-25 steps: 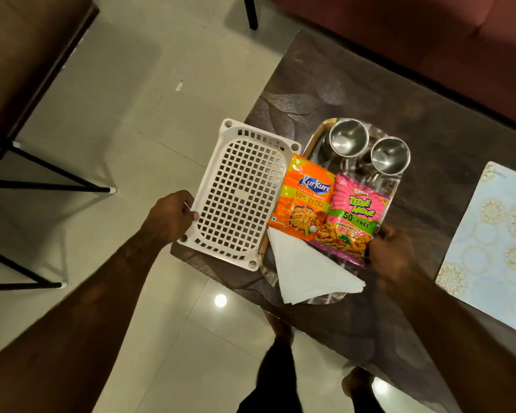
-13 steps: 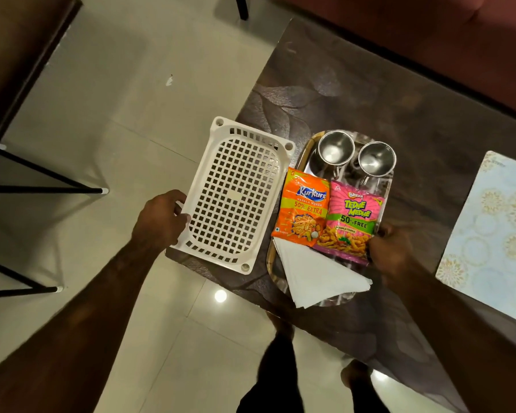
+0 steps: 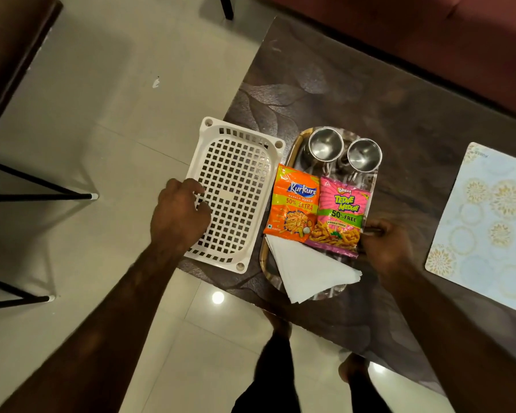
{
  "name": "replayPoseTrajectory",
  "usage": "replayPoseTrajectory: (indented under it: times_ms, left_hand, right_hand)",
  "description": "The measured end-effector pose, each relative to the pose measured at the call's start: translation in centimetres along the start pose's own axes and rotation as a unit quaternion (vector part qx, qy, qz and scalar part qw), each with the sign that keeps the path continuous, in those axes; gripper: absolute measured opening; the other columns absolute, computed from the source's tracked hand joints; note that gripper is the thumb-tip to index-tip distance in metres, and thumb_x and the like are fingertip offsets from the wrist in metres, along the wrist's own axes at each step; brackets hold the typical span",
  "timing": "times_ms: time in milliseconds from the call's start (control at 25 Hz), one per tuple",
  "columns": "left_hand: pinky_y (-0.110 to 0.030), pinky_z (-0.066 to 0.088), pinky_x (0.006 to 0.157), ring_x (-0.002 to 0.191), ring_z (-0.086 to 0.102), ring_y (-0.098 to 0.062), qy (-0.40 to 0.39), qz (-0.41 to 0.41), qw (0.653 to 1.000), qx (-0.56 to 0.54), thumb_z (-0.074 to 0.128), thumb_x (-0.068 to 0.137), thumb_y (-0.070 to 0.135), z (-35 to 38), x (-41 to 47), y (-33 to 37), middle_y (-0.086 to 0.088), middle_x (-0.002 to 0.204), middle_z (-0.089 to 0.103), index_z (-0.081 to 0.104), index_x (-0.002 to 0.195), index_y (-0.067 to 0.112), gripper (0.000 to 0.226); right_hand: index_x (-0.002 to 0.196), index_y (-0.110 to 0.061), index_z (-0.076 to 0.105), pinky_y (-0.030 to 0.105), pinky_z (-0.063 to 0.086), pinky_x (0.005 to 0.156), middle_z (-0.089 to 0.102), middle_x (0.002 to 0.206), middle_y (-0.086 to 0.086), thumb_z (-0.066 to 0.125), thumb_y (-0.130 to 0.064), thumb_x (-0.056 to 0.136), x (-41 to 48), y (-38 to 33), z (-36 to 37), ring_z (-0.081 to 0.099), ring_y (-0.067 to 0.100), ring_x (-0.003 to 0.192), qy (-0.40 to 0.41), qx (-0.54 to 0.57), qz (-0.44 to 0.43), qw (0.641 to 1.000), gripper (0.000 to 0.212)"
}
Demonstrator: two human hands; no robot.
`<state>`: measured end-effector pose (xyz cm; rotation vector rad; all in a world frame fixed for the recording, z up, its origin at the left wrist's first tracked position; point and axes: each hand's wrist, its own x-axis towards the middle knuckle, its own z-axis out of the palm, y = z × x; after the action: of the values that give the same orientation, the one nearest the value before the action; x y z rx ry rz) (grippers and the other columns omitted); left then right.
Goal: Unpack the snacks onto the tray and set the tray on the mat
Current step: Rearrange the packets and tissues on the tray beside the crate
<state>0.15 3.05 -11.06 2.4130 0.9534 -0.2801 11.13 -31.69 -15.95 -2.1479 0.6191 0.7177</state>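
Unpacking done: snack packets (image 3: 316, 210) on tray (image 3: 292, 147), basket (image 3: 233, 192) empty.
Right hand (image 3: 385, 248) fingers clamped on tray rim; left hand (image 3: 179, 216) fingers loosely curled over basket. Next: lift tray level, right to mat (image 3: 489, 225).

Single head-worn wide-angle view, steeply down from above onto table (image 3: 325, 93) edge and floor (image 3: 102, 114).

Tray (image 3: 292, 141) base mostly covered by packets and napkins, right hand (image 3: 385, 248) hiding tray's right rim, grip indeterminate, left hand (image 3: 179, 216) masking basket (image 3: 236, 189) near edge, mat (image 3: 489, 222) cropped at right frame edge, counter (image 3: 340, 93) far corner cropped.
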Motion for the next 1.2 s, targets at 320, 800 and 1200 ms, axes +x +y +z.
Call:
replayPoseTrajectory:
  times_ms: [320, 800, 1200]
  left_hand:
    - [-0.029, 0.046, 0.08, 0.094, 0.06, -0.018, -0.122, 0.121, 0.981, -0.086, 0.058, 0.094, 0.018, 4.6, -2.4, 5.0, -0.004, 0.105, 0.063, 0.065, 0.113, 0.014, 0.02]
    - [-0.037, 0.058, 0.078, 0.086, 0.072, -0.021, -0.228, -0.051, 0.933, -0.272, 0.058, 0.093, 0.011, 4.9, -2.5, 10.5, -0.002, 0.092, 0.073, 0.069, 0.1, 0.015, 0.014]
    - [-0.042, 0.057, 0.082, 0.082, 0.073, -0.024, -0.093, -0.153, 0.942, -0.285, 0.057, 0.073, 0.01, -3.1, 1.2, 1.7, -0.004, 0.086, 0.076, 0.071, 0.086, 0.019, 0.021]
  right_hand:
    - [0.112, -0.026, 0.073, 0.054, 0.061, 0.088, 0.079, 0.101, 0.003, 0.06, -0.026, 0.09, -0.8, -0.3, -0.6, 0.076, 0.028, 0.093, 0.009, -0.013, -0.035, 0.999, 0.026]
    - [0.098, -0.023, 0.076, 0.037, 0.059, 0.075, 0.081, 0.096, 0.004, 0.074, -0.038, 0.091, -3.6, -3.0, 1.0, 0.077, 0.019, 0.084, -0.135, 0.118, 0.037, 0.983, 0.017]
    - [0.116, -0.016, 0.071, 0.042, 0.063, 0.086, 0.078, 0.105, 0.0, 0.078, -0.031, 0.09, -8.0, -11.2, 8.3, 0.077, 0.017, 0.094, -0.191, 0.11, -0.101, 0.97, 0.031]
